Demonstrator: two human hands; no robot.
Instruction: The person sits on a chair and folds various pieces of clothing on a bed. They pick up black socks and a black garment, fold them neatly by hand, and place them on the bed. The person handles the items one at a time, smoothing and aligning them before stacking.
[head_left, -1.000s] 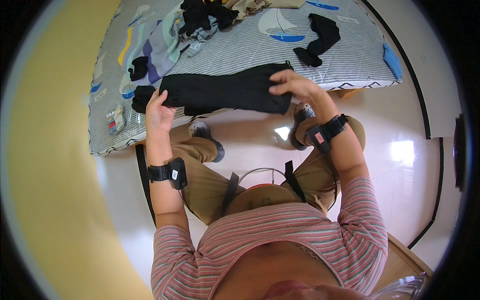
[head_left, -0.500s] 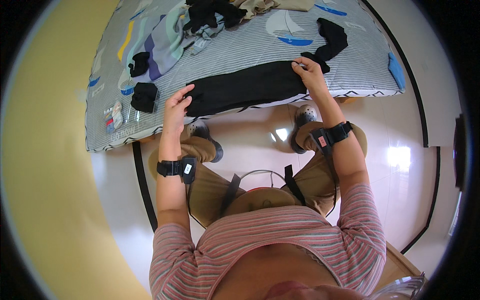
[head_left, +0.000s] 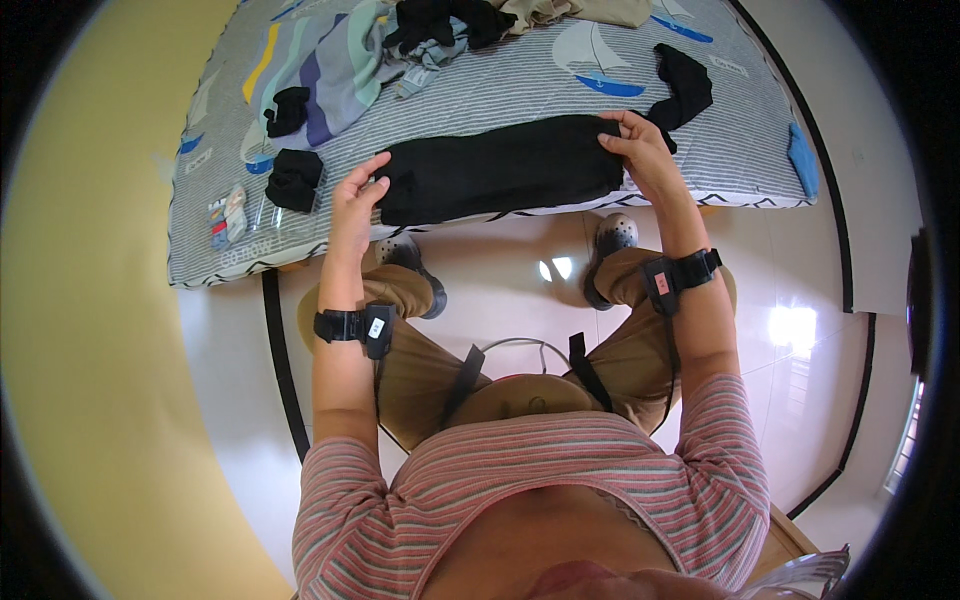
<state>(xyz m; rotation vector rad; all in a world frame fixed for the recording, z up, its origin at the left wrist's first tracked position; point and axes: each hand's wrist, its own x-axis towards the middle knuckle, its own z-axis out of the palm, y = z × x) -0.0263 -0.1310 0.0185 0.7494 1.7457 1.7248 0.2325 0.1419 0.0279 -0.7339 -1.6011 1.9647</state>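
Note:
A long black cloth (head_left: 500, 170), folded into a flat strip, is stretched sideways along the near edge of the bed. My left hand (head_left: 355, 205) has hold of its left end, thumb in front and index finger at the edge. At the right end my right hand (head_left: 640, 145) pinches the upper corner between thumb and fingers. Just beyond that hand lies a crumpled black garment (head_left: 685, 85), partly covered by the hand. Left of my left hand sits a folded black bundle (head_left: 294, 180). What kind of garment the strip is, I cannot tell.
The bed (head_left: 500, 98) has a striped sheet with sailboats. On it lie a striped grey garment (head_left: 345, 75), a black wad (head_left: 288, 110), a clothes heap (head_left: 440, 30), small light-coloured socks (head_left: 232, 215) and a blue cloth (head_left: 802, 160). A yellow wall (head_left: 100, 300) stands left.
The view has shifted slightly. The black strip, still between both hands, looks a little flatter and more taut, with its left end smoother.

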